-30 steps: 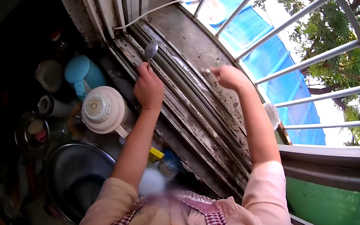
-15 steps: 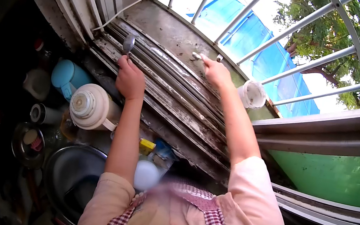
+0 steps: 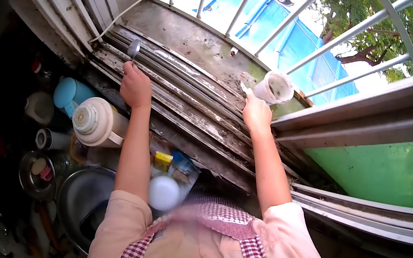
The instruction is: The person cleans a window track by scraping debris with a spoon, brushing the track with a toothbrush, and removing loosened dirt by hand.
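Note:
My left hand [image 3: 136,87] is closed round the handle of a metal spoon [image 3: 134,48], its bowl pointing up over the dirty window track [image 3: 186,88]. Further right, my right hand [image 3: 257,115] pinches a small whitish object [image 3: 245,88], too small to name, above the sill. Just beyond that hand stands a white plastic cup [image 3: 274,88], tilted in view, with some dark residue visible inside. Dirt and pale flakes lie along the track and the stained sill [image 3: 179,31].
White bars [image 3: 293,20] close off the far side of the sill. Below left are a cream thermos [image 3: 100,122], a blue jug [image 3: 72,94], a metal basin [image 3: 84,196], a white round lid [image 3: 164,193] and a yellow box [image 3: 162,161]. Green glass [image 3: 393,167] is at right.
The view has shifted right, bringing the white cup fully into sight. My right hand has come back from near the bars to beside the cup. My left hand still holds the spoon.

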Action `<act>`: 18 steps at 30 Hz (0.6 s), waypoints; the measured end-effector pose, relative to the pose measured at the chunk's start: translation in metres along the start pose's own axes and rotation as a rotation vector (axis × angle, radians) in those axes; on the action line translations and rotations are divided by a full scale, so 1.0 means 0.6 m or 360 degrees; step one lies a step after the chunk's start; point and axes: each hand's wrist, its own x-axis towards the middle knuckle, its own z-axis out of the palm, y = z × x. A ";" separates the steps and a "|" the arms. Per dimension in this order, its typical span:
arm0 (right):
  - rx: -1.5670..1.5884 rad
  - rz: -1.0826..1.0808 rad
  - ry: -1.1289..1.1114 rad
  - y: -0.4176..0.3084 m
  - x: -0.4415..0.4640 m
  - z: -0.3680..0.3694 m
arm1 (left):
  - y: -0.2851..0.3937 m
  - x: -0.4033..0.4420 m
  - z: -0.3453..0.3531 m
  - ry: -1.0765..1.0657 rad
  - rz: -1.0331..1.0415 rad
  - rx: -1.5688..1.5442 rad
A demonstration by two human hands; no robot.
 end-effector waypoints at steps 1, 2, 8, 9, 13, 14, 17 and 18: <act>0.0076 0.0017 0.0071 -0.009 -0.017 -0.020 | 0.000 0.001 0.001 0.0006 0.0007 -0.0003; 0.0153 0.0034 0.0146 -0.013 -0.032 -0.036 | 0.001 0.001 0.002 0.0015 0.0015 -0.0007; 0.0194 0.0032 0.0234 0.039 -0.158 -0.064 | 0.006 -0.001 -0.006 -0.0013 0.0025 -0.0067; 0.0215 -0.0011 0.0292 0.054 -0.183 -0.059 | 0.005 -0.002 -0.008 -0.0009 0.0085 -0.0124; 0.0238 -0.0081 0.0375 0.106 -0.260 -0.037 | 0.017 -0.043 -0.046 -0.0194 0.0449 -0.0479; 0.0229 -0.0109 0.0384 0.114 -0.275 -0.035 | 0.033 -0.067 -0.065 -0.0284 0.0583 -0.0591; 0.0248 -0.0133 0.0460 0.122 -0.304 -0.047 | 0.081 -0.160 -0.118 -0.0900 0.0904 -0.0973; 0.0288 -0.0104 0.0484 0.121 -0.316 -0.053 | 0.097 -0.191 -0.138 -0.1086 0.0994 -0.0842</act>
